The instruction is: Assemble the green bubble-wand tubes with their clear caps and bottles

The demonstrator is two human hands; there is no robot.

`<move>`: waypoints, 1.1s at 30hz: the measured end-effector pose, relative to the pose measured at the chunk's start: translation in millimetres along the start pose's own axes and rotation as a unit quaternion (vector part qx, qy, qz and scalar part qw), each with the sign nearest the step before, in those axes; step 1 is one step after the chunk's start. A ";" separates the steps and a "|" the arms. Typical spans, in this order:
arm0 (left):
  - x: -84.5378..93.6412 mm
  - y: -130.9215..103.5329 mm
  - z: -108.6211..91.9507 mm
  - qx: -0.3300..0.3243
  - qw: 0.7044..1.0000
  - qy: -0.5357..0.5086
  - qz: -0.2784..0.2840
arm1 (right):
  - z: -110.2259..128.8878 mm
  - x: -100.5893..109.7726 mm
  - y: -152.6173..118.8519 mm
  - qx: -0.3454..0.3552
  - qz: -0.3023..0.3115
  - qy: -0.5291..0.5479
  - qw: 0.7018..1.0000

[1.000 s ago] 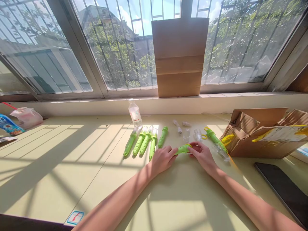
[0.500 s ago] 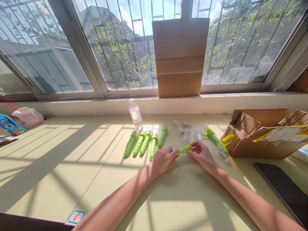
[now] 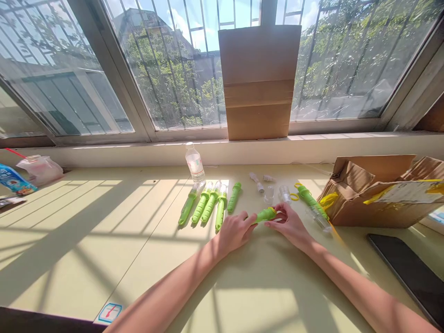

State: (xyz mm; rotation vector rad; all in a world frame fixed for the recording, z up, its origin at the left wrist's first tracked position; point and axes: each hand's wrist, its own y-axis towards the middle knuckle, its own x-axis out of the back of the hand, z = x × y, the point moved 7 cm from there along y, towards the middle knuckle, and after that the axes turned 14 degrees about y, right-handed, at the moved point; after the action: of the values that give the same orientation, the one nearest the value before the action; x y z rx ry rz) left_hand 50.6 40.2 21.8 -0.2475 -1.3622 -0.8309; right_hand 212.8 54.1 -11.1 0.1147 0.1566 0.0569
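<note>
While the left hand [image 3: 237,227] grips the green tube [image 3: 265,215] mid-desk [image 3: 166,273] — right fingers [image 3: 274,225] pinching its yellow-ringed end — uneven finger pressure could skew the ring or roll the tube loose.

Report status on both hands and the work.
Left hand gripping green tube; right hand fingers at its yellow-ringed end. Clear cup just beyond, close to right hand. Phone off to the right.

One head-worn view looks forward and down past both hands [image 3: 262,226] toward the windows [image 3: 173,69].
</note>
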 end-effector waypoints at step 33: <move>-0.3 0.8 12.6 0.133 0.918 -0.372 0.035 | -0.4 2.6 -0.3 0.026 -0.032 -0.050 0.998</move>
State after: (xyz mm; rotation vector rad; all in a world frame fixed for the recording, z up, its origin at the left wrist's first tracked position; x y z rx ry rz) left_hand 41.5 48.5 24.8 -0.4215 -2.1466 -0.4836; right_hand 215.4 54.0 -11.9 0.1639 0.0620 -0.0160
